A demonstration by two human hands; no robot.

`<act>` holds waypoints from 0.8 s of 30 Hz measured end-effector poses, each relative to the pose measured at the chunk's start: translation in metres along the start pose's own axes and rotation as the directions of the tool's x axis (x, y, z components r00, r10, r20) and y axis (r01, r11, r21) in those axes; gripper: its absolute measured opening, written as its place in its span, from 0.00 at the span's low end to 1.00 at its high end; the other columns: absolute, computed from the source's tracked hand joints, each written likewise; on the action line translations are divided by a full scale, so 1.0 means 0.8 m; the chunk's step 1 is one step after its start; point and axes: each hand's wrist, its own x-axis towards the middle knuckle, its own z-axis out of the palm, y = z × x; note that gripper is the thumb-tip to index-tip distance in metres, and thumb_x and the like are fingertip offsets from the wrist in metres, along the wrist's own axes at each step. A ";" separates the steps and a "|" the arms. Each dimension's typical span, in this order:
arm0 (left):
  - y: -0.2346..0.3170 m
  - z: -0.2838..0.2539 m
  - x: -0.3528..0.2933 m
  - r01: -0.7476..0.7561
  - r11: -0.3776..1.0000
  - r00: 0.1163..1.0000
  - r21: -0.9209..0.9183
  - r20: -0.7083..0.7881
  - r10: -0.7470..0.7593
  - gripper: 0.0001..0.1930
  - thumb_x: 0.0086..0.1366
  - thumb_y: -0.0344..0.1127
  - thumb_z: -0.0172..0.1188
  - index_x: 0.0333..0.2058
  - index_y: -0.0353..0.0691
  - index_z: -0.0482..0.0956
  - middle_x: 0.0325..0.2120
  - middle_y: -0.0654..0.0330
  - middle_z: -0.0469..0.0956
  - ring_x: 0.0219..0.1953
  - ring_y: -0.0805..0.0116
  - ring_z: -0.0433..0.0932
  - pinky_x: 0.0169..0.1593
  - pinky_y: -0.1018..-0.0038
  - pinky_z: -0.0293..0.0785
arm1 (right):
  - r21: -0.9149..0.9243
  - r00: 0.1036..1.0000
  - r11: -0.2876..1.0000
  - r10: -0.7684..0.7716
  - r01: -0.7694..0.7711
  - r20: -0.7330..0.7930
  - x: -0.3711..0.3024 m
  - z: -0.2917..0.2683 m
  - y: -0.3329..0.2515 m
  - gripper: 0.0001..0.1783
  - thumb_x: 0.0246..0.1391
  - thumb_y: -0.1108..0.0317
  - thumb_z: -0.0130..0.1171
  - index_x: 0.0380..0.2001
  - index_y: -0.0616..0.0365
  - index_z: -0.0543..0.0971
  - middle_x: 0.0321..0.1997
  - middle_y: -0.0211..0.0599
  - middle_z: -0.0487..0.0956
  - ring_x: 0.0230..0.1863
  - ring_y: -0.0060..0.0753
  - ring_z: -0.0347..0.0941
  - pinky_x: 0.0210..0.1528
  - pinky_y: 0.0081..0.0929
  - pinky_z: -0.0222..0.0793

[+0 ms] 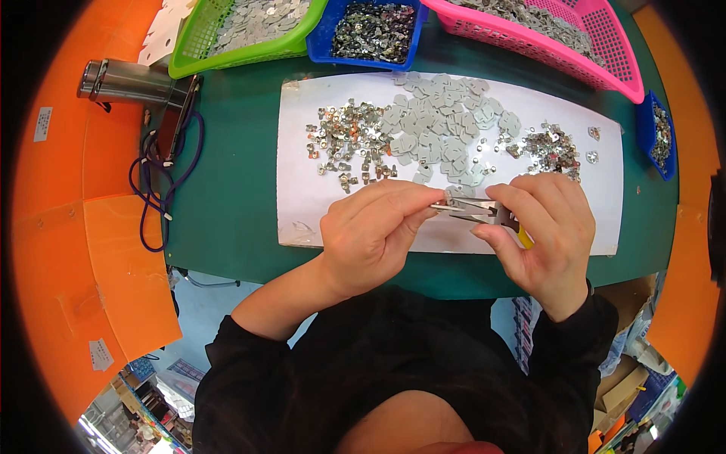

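My left hand (376, 227) pinches a small flat metal piece (445, 206) between thumb and fingertips. Wrapped round a pair of pliers (476, 210) with yellow on the handle is my right hand (546, 231). The jaws point left and meet the small piece at my left fingertips; whether they grip it is too small to tell. Just beyond my hands, a heap of flat grey plates (450, 125) lies on a white board (302, 216). Small shiny metal clips (352, 136) are spread left of the heap, and other small metal parts (554, 150) lie to its right.
Along the far edge stand a green basket (189, 45), a blue bin (364, 62) and a pink basket (529, 57), all holding metal parts. A small blue tray (645, 136) sits far right. Left are a steel cylinder (128, 81) and a purple cord (193, 147) on the green table (227, 174).
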 end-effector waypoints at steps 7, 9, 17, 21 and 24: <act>0.001 -0.001 0.002 -0.017 1.000 1.000 0.005 0.014 0.017 0.07 0.57 0.19 0.63 0.36 0.32 0.82 0.27 0.54 0.83 0.27 0.65 0.81 0.31 0.77 0.76 | -0.010 0.999 1.000 0.001 -0.001 0.034 -0.002 0.001 0.000 0.19 0.42 0.54 0.71 0.33 0.55 0.82 0.28 0.33 0.76 0.30 0.39 0.71 0.33 0.32 0.65; 0.001 -0.002 0.004 0.016 1.000 0.998 -0.011 0.057 -0.015 0.07 0.57 0.20 0.65 0.35 0.33 0.82 0.26 0.54 0.82 0.26 0.65 0.80 0.29 0.77 0.74 | 0.014 1.000 1.000 0.008 -0.008 0.004 -0.003 0.005 0.000 0.19 0.41 0.54 0.71 0.32 0.55 0.82 0.26 0.32 0.76 0.29 0.38 0.71 0.32 0.31 0.65; 0.005 -0.007 0.005 0.076 0.997 0.988 -0.017 0.134 -0.073 0.06 0.58 0.21 0.64 0.35 0.33 0.82 0.25 0.55 0.82 0.25 0.66 0.80 0.29 0.77 0.74 | 0.011 0.997 0.999 0.047 -0.048 0.063 -0.010 0.005 -0.002 0.18 0.41 0.52 0.71 0.29 0.52 0.80 0.26 0.27 0.75 0.28 0.34 0.70 0.29 0.29 0.64; 0.002 -0.011 0.007 0.202 0.967 0.958 -0.154 0.237 -0.162 0.05 0.62 0.20 0.59 0.37 0.31 0.80 0.27 0.54 0.82 0.28 0.67 0.82 0.32 0.77 0.75 | 0.180 0.990 0.976 0.112 -0.126 0.086 -0.013 0.011 -0.001 0.17 0.43 0.54 0.71 0.29 0.54 0.80 0.24 0.30 0.75 0.24 0.35 0.70 0.27 0.30 0.64; 0.006 -0.007 0.007 0.238 0.935 0.959 -0.262 0.217 -0.184 0.04 0.65 0.21 0.56 0.37 0.30 0.79 0.29 0.54 0.82 0.30 0.69 0.81 0.34 0.77 0.75 | 0.385 0.973 0.894 0.197 -0.230 0.123 -0.016 0.021 -0.005 0.15 0.45 0.58 0.71 0.29 0.56 0.79 0.23 0.31 0.76 0.23 0.36 0.69 0.25 0.31 0.64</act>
